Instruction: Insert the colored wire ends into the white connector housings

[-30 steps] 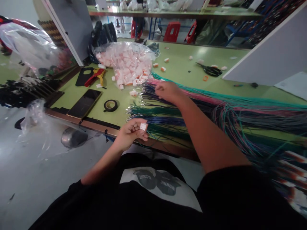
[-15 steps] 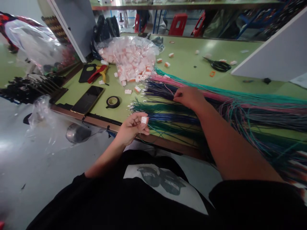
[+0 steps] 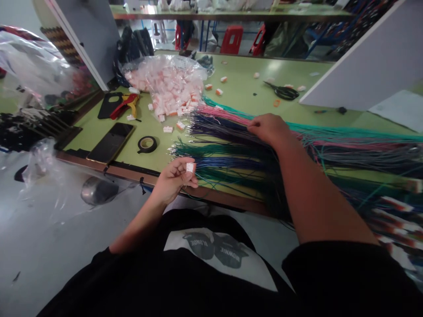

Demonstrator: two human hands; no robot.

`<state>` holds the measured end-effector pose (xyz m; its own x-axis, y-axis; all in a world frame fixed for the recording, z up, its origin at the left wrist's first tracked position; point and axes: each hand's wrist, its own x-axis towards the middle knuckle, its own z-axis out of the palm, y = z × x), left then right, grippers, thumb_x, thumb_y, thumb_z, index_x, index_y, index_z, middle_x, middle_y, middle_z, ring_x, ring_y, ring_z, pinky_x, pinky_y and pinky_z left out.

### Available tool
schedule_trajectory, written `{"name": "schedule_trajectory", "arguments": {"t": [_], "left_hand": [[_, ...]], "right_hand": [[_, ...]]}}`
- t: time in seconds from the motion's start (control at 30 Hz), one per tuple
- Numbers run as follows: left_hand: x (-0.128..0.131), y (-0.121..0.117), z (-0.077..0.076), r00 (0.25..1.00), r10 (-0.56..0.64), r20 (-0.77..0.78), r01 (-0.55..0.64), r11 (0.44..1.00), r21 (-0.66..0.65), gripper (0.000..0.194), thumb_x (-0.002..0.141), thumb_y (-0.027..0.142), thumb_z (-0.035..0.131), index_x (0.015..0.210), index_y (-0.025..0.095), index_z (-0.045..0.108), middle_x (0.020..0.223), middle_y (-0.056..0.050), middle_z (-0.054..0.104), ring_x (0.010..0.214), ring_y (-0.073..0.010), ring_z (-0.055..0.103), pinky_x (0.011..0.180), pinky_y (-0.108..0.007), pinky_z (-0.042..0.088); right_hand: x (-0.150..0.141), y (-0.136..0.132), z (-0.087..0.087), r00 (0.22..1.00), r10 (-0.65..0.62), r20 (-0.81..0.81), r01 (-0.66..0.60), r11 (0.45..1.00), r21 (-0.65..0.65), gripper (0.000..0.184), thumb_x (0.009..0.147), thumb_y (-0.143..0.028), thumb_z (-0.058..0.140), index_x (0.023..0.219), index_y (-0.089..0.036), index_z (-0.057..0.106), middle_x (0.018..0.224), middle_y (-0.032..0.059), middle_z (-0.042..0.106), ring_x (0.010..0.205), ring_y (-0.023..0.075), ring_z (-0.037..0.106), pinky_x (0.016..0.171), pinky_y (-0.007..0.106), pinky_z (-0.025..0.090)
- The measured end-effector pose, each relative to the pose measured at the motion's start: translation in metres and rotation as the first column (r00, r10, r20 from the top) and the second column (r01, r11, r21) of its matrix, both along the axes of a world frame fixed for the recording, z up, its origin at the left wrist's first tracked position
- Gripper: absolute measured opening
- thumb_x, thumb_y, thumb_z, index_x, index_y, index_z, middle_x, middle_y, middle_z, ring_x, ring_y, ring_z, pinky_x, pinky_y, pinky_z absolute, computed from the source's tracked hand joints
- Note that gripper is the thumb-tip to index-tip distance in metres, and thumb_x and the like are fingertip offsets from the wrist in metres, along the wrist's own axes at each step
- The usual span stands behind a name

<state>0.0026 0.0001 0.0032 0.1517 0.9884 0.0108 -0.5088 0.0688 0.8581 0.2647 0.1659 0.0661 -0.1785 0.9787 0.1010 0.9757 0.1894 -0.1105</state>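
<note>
My left hand [image 3: 176, 178] pinches a small white-and-orange connector housing [image 3: 190, 167] at the table's front edge. Thin green wires trail from beside it to the right. Over the wire bundles, my right hand [image 3: 269, 130] has its thumb and fingers pressed together; whatever is between them is too small to make out. Under and beside that hand run pink wires [image 3: 231, 113] and dark purple-grey wires [image 3: 218, 127]. Green wires [image 3: 205, 150] and blue wires [image 3: 224, 163] lie nearer to me. Metal terminals tip their left ends.
A clear bag of connector housings [image 3: 168, 83] lies at the back, with loose housings around it. Black tape [image 3: 147, 144], a phone [image 3: 111, 141] and red-yellow wire strippers [image 3: 124, 105] are on the left. Scissors [image 3: 283, 91] lie near the right grey partition [image 3: 360, 61].
My right hand has shifted rightwards along the wires, its fingers still pinched. My left hand keeps hold of the connector housing. The whole view has swung a little to the right.
</note>
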Motion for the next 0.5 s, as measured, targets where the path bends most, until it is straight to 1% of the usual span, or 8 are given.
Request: {"name": "schedule_trajectory", "arguments": {"t": [0.07,0.1,0.2,0.27,0.37,0.5], "left_hand": [[0.0,0.0,0.0,1.0,0.009,-0.006,-0.009,1.0,-0.011,0.041,0.064,0.032,0.087,0.095,0.018,0.065,0.07,0.005,0.064,0.057,-0.0083,0.066,0.054,-0.018,0.057],[0.0,-0.001,-0.001,1.0,0.014,-0.008,-0.014,1.0,-0.016,0.04,0.064,0.031,0.087,0.095,0.017,0.065,0.07,0.004,0.064,0.057,-0.0082,0.066,0.053,-0.018,0.057],[0.0,-0.001,-0.002,1.0,0.028,-0.004,-0.028,1.0,-0.013,0.039,0.064,0.029,0.087,0.095,0.018,0.066,0.07,0.004,0.065,0.057,-0.0081,0.066,0.053,-0.017,0.056],[0.0,-0.001,-0.002,1.0,0.027,0.003,-0.027,1.0,-0.001,0.04,0.064,0.03,0.087,0.095,0.018,0.066,0.069,0.004,0.066,0.057,-0.0082,0.066,0.052,-0.016,0.056],[0.0,-0.001,-0.002,1.0,0.019,0.001,-0.019,1.0,0.008,0.04,0.064,0.03,0.087,0.096,0.018,0.066,0.069,0.004,0.066,0.057,-0.0084,0.066,0.053,-0.017,0.056],[0.0,-0.001,-0.003,1.0,0.012,-0.015,-0.012,1.0,0.01,0.038,0.066,0.029,0.085,0.097,0.018,0.066,0.07,0.004,0.065,0.058,-0.0084,0.065,0.055,-0.019,0.057]], "right_hand": [[-0.003,-0.003,0.002,0.983,-0.083,0.161,0.093,0.994,-0.056,0.027,0.08,-0.024,0.056,0.096,-0.02,0.078,0.097,0.0119,0.075,0.086,0.0256,0.067,0.066,0.032,0.046],[-0.007,-0.005,0.004,0.972,-0.09,0.219,0.113,0.989,-0.095,0.028,0.081,-0.024,0.057,0.099,-0.02,0.077,0.103,0.0121,0.075,0.092,0.0267,0.067,0.069,0.032,0.047],[-0.021,-0.014,0.006,0.942,-0.021,0.336,0.084,0.982,-0.172,0.032,0.085,-0.021,0.053,0.109,-0.02,0.075,0.116,0.0128,0.071,0.106,0.0288,0.065,0.079,0.034,0.048],[-0.027,-0.018,0.006,0.926,0.002,0.378,0.072,0.981,-0.182,0.036,0.087,-0.017,0.047,0.111,-0.017,0.073,0.118,0.0147,0.07,0.109,0.0295,0.064,0.082,0.035,0.048],[-0.03,-0.022,0.006,0.921,0.009,0.39,0.066,0.982,-0.179,0.039,0.087,-0.015,0.043,0.112,-0.015,0.073,0.118,0.0171,0.07,0.107,0.0299,0.065,0.081,0.035,0.048],[-0.029,-0.026,0.009,0.908,0.048,0.417,0.037,0.98,-0.195,0.039,0.085,-0.017,0.045,0.111,-0.017,0.074,0.118,0.0157,0.069,0.104,0.0278,0.064,0.077,0.033,0.048]]}}
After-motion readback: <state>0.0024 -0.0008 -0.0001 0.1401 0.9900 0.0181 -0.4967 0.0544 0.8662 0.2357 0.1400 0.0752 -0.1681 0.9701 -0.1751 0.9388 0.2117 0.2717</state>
